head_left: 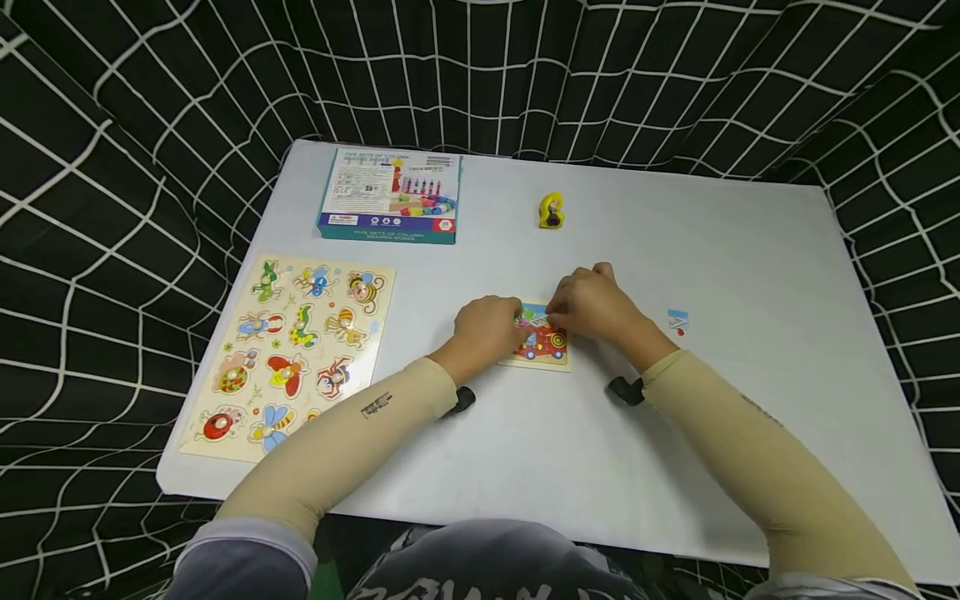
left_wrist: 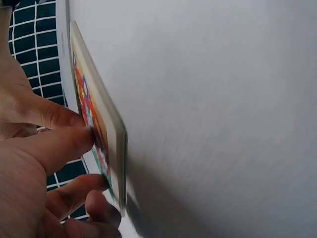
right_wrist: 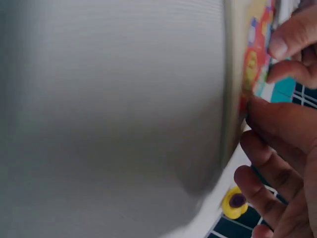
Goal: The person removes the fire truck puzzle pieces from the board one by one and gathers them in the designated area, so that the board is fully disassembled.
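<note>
A small wooden jigsaw puzzle (head_left: 551, 363) with a red vehicle picture lies on the table in front of the person. The left hand (head_left: 487, 328) holds its left side, thumb on the picture and fingers curled at the far edge in the left wrist view. At the puzzle's upper right, the right hand (head_left: 592, 304) has its thumb (right_wrist: 270, 111) and forefinger drawn together on the picture. Its other fingers are curled beyond the edge. I cannot tell whether a loose piece is between them. A blue jigsaw piece (head_left: 677, 320) with a red spot lies right of the right hand.
On the left of the white table (head_left: 750, 467) lies a peg puzzle board (head_left: 311, 379) with insect pictures. Behind it is a bead set box (head_left: 390, 196). A small yellow figure piece (head_left: 551, 210) lies toward the back. Netting (head_left: 480, 75) over black cloth surrounds the table.
</note>
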`<action>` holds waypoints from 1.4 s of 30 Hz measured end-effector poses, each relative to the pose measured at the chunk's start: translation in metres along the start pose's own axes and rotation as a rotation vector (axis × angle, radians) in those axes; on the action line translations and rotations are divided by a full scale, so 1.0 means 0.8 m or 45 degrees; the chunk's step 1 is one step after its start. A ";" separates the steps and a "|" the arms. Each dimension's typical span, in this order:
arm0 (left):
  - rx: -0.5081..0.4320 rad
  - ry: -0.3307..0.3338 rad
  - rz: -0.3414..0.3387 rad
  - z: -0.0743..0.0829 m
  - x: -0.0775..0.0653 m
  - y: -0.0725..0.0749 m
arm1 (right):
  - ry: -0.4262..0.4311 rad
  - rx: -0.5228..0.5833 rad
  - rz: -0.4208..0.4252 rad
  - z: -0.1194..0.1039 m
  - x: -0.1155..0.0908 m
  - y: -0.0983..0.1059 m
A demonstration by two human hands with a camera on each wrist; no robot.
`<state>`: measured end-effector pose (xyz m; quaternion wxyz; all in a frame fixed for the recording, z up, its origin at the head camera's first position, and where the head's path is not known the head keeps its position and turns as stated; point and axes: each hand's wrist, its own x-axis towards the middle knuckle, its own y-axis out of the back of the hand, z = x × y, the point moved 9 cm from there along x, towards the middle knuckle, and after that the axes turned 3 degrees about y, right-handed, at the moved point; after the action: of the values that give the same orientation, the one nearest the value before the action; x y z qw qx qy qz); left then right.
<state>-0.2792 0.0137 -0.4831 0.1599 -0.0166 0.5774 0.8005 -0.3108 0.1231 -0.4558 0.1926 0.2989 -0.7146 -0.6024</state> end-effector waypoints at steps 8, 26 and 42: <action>-0.023 0.021 -0.044 -0.003 0.007 0.001 | -0.016 0.056 0.024 0.006 0.008 -0.003; -0.108 0.057 -0.110 -0.003 0.002 0.002 | -0.216 0.266 0.208 0.144 -0.106 0.031; -0.197 -0.017 -0.044 -0.003 -0.002 0.001 | -0.312 0.296 0.126 0.167 -0.121 0.024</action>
<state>-0.2781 0.0109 -0.4824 0.1757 -0.0334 0.5124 0.8399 -0.3270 0.2885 -0.4556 0.0976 0.2080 -0.8114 -0.5374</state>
